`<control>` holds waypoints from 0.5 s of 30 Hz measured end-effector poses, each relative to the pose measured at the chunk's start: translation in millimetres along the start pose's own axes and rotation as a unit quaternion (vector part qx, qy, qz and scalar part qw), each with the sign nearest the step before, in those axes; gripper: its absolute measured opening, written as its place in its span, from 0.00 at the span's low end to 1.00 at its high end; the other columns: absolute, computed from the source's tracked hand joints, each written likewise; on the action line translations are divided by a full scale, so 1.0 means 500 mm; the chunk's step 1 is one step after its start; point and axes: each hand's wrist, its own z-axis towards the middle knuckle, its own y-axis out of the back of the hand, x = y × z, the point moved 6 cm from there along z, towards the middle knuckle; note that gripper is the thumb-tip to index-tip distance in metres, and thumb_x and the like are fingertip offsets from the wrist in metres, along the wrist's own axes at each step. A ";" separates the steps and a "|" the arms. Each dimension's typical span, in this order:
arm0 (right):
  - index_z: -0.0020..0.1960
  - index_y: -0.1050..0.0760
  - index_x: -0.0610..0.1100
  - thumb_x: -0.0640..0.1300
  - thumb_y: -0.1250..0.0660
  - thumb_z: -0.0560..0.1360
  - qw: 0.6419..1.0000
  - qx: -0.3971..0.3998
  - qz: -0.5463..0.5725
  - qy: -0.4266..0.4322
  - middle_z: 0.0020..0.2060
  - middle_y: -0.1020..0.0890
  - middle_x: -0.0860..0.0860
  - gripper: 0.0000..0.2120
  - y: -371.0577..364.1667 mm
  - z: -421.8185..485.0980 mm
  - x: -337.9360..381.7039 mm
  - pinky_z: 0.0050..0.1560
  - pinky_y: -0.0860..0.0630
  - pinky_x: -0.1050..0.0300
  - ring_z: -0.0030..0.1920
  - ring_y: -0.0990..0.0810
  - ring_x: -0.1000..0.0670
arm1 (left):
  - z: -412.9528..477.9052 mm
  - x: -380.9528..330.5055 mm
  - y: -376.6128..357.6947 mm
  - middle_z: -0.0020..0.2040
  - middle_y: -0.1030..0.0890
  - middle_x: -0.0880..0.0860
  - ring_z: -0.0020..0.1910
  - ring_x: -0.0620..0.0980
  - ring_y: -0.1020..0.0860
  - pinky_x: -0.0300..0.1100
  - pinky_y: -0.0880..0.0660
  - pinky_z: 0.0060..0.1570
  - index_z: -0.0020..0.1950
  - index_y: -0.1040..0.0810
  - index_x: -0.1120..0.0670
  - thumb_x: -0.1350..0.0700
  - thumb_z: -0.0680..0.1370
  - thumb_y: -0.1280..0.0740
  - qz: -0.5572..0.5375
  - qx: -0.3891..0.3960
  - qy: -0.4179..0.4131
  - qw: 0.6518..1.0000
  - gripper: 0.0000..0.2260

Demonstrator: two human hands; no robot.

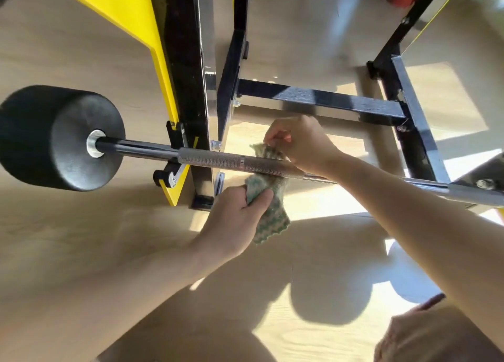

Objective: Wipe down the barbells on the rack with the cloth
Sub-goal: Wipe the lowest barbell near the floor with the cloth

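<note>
Beside the rack upright (191,89), cloth (270,220) round the barbell (218,158), 2 ends pinched by left hand (234,220), right hand (302,143).

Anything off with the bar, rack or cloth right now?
Nothing stands out. The barbell rests on the rack, and the cloth passes behind the bar, its ends held by the left hand and right hand.

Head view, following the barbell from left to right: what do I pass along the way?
black weight → silver collar → rack hook → knurled grip → cloth → right hand → rack post
</note>
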 end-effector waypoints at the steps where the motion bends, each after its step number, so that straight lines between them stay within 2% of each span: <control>1: 0.50 0.17 0.41 0.36 0.31 0.78 0.999 -0.041 0.011 -0.006 0.43 0.16 0.52 0.05 0.016 0.007 -0.001 0.49 0.19 0.64 0.42 0.18 0.56 | 0.012 0.014 0.008 0.43 0.19 0.68 0.43 0.66 0.20 0.58 0.23 0.43 0.47 0.21 0.65 0.48 0.81 0.36 0.009 -0.014 0.030 0.999 0.19; 2: 0.50 0.17 0.42 0.35 0.32 0.78 0.996 -0.083 0.026 -0.015 0.42 0.16 0.52 0.06 0.033 0.015 -0.001 0.49 0.19 0.65 0.42 0.17 0.57 | 0.019 0.030 0.016 0.44 0.17 0.65 0.44 0.64 0.18 0.54 0.21 0.45 0.48 0.18 0.61 0.50 0.82 0.35 0.015 -0.025 0.067 0.997 0.15; 3: 0.50 0.17 0.42 0.35 0.32 0.78 0.991 -0.120 0.045 -0.022 0.42 0.15 0.51 0.07 0.052 0.023 -0.003 0.48 0.19 0.66 0.42 0.17 0.58 | 0.026 0.042 0.019 0.45 0.16 0.63 0.46 0.62 0.17 0.56 0.19 0.49 0.49 0.17 0.59 0.52 0.82 0.34 0.023 -0.024 0.100 0.994 0.12; 5: 0.50 0.17 0.41 0.33 0.33 0.77 0.985 -0.155 0.076 -0.029 0.42 0.15 0.49 0.07 0.072 0.030 -0.005 0.47 0.20 0.68 0.42 0.16 0.57 | 0.036 0.054 0.018 0.48 0.15 0.60 0.48 0.60 0.16 0.59 0.18 0.50 0.50 0.17 0.58 0.53 0.81 0.33 0.032 0.001 0.142 0.989 0.09; 6: 0.50 0.17 0.40 0.33 0.33 0.77 0.986 -0.140 0.083 -0.031 0.42 0.15 0.48 0.07 0.068 0.030 -0.006 0.47 0.20 0.68 0.42 0.16 0.56 | 0.037 0.050 0.013 0.47 0.15 0.59 0.47 0.58 0.16 0.58 0.18 0.49 0.49 0.17 0.58 0.54 0.81 0.32 0.047 0.026 0.146 0.988 0.09; 8: 0.49 0.17 0.41 0.35 0.31 0.77 0.996 -0.035 0.073 -0.038 0.42 0.15 0.51 0.05 0.032 0.025 -0.011 0.45 0.20 0.68 0.43 0.16 0.57 | 0.024 0.025 -0.005 0.34 0.19 0.51 0.37 0.51 0.19 0.49 0.20 0.41 0.37 0.21 0.56 0.54 0.80 0.32 0.120 0.117 0.124 0.978 0.12; 10: 0.47 0.15 0.43 0.37 0.29 0.76 0.996 0.077 0.026 -0.033 0.42 0.15 0.54 0.04 -0.019 0.011 -0.016 0.46 0.20 0.66 0.43 0.17 0.59 | -0.006 -0.005 -0.027 0.23 0.29 0.46 0.27 0.48 0.29 0.46 0.31 0.33 0.27 0.31 0.54 0.52 0.78 0.33 0.240 0.208 0.088 0.944 0.20; 11: 0.47 0.15 0.45 0.38 0.29 0.76 0.995 0.093 0.012 -0.025 0.42 0.15 0.55 0.05 -0.033 0.007 -0.018 0.47 0.20 0.65 0.43 0.17 0.59 | -0.018 -0.016 -0.027 0.23 0.30 0.47 0.26 0.49 0.30 0.47 0.32 0.32 0.26 0.33 0.54 0.50 0.77 0.34 0.304 0.224 0.069 0.923 0.21; 13: 0.46 0.15 0.45 0.38 0.29 0.76 0.996 0.074 0.026 -0.030 0.42 0.15 0.55 0.05 -0.036 0.011 -0.022 0.50 0.19 0.62 0.43 0.17 0.58 | -0.019 -0.031 -0.006 0.22 0.32 0.47 0.27 0.51 0.31 0.46 0.34 0.32 0.26 0.34 0.54 0.47 0.76 0.35 0.389 0.213 0.052 0.894 0.22; 15: 0.46 0.16 0.45 0.37 0.30 0.77 0.996 0.022 0.070 -0.052 0.42 0.15 0.54 0.06 -0.021 0.019 -0.016 0.52 0.18 0.58 0.45 0.17 0.55 | -0.002 -0.036 0.030 0.21 0.34 0.45 0.26 0.49 0.33 0.44 0.38 0.30 0.27 0.35 0.52 0.47 0.77 0.34 0.407 0.181 0.065 0.893 0.22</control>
